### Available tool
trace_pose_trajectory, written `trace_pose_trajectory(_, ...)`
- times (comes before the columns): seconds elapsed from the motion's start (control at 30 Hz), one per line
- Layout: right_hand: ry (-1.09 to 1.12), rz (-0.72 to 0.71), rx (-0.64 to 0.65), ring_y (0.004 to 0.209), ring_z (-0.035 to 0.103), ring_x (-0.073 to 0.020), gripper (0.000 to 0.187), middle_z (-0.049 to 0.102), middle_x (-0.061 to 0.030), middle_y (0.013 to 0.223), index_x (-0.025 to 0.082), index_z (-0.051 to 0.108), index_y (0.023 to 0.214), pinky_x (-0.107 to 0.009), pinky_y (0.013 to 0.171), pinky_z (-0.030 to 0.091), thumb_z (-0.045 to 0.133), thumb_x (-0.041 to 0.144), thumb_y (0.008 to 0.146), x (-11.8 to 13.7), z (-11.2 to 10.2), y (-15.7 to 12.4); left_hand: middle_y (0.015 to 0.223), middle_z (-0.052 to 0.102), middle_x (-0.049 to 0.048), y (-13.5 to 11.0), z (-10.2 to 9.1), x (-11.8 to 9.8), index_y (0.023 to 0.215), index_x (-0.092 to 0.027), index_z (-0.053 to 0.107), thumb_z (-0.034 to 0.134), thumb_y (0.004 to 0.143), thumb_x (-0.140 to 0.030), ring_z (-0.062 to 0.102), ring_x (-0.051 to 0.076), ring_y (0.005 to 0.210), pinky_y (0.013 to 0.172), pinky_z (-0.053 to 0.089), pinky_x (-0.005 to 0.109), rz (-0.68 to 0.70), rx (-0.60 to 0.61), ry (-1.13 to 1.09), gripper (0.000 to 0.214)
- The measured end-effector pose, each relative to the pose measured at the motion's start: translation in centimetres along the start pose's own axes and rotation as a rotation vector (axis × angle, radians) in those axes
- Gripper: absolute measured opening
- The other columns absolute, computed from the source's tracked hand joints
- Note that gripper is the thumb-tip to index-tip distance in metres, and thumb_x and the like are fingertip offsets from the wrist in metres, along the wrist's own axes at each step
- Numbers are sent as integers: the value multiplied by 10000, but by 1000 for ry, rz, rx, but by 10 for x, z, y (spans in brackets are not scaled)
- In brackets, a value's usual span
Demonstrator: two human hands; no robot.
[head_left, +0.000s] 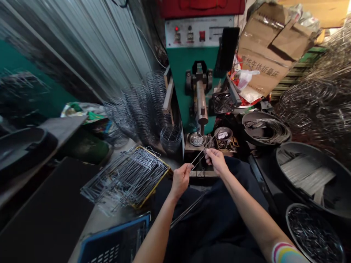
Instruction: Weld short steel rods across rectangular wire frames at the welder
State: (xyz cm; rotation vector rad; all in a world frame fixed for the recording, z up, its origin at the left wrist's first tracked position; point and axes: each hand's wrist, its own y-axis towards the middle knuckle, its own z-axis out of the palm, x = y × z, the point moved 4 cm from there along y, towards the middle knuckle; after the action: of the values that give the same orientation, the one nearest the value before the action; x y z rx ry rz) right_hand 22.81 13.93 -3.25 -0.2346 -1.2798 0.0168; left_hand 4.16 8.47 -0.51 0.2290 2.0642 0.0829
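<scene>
In front of the machine, a thin bent wire piece [196, 157] stretches between my two hands. My left hand [181, 179] is closed, its thumb and fingers pinching the near end of the wire. Farther along, my right hand [216, 160] is closed on the same wire, close to its far part. The wire's far end lies below the machine's round metal electrode [202, 116], near a small dish of shiny metal bits [196, 139]. Exactly how the wire is bent there is too fine to make out. More thin wires [188, 212] lie across my lap.
A green machine [178, 91] stands ahead. To the left are stacked wire baskets [138, 113], a pile of wire frames [128, 175] and a blue crate [115, 233]. Basins of wire rods [307, 171], wire coils [267, 129] and small metal parts [314, 233] line the right.
</scene>
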Motion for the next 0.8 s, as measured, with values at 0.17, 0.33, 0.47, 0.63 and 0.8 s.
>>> trace_pose_trajectory(0.17, -12, -44, 44, 399, 446, -62, 414, 569, 28, 550, 179, 589, 686, -171, 355, 321, 743, 563, 694, 5, 8, 8, 652, 616, 13, 4, -4, 3, 943, -155, 719, 401, 975, -429, 480, 122, 538, 546, 352, 229, -13, -24, -14, 420)
trace_pose_trajectory(0.33, -4, -63, 75, 400, 425, -60, 419, 545, 36, 540, 175, 595, 689, -180, 359, 310, 746, 566, 696, 9, 16, 16, 614, 573, 0, 7, -5, 6, 924, -145, 708, 408, 975, -427, 439, 114, 516, 525, 321, 229, -17, -54, -22, 414)
trace_pose_trajectory(0.47, 2, -85, 80, 407, 420, -59, 400, 543, 36, 545, 174, 591, 681, -183, 367, 309, 746, 542, 712, 11, 19, 22, 604, 546, -10, 13, -6, 4, 913, -151, 704, 411, 974, -439, 425, 112, 515, 524, 315, 230, -16, -63, -36, 415)
trace_pose_trajectory(0.63, 0, -98, 71, 415, 423, -62, 388, 546, 32, 551, 175, 599, 696, -185, 371, 308, 748, 533, 707, 17, 20, 29, 616, 561, -3, 22, -7, -1, 897, -158, 701, 406, 972, -432, 455, 120, 528, 538, 339, 229, -16, -60, -50, 409)
trace_pose_trajectory(0.8, -8, -110, 67, 421, 420, -65, 397, 540, 29, 551, 184, 579, 680, -188, 372, 307, 754, 540, 690, 25, 21, 34, 617, 568, -3, 30, -7, -6, 892, -160, 702, 415, 971, -404, 462, 120, 532, 551, 353, 227, 6, -69, -60, 385)
